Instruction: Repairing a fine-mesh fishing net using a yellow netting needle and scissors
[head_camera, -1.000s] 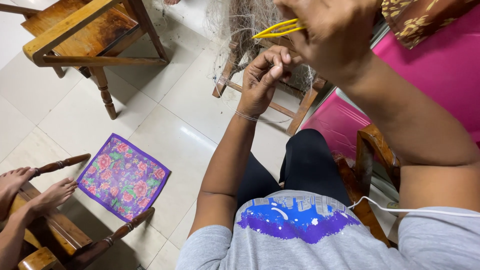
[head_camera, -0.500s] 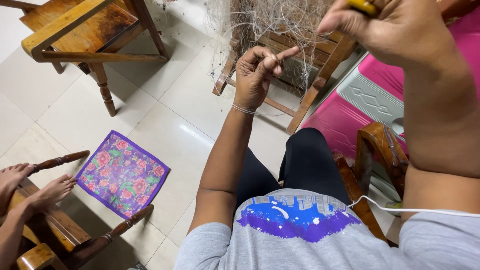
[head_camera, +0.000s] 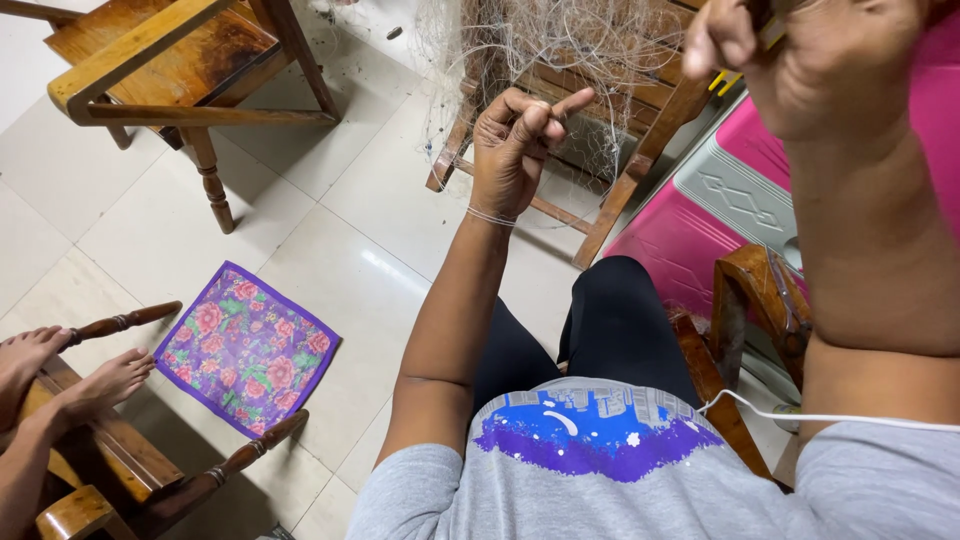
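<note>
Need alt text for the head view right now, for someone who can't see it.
A seated person's left hand pinches strands of a pale fishing net draped over a wooden chair, while the right hand, raised close to the camera, grips a yellow tool. A floral purple cloth lies on the tiled floor.

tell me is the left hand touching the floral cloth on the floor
Apart. The head view shows the left hand raised at the fishing net, with bare tile between it and the floral cloth.

floral purple cloth (head_camera: 247, 350) on floor | wooden chair (head_camera: 165, 70) | pink case (head_camera: 740, 200)
</note>
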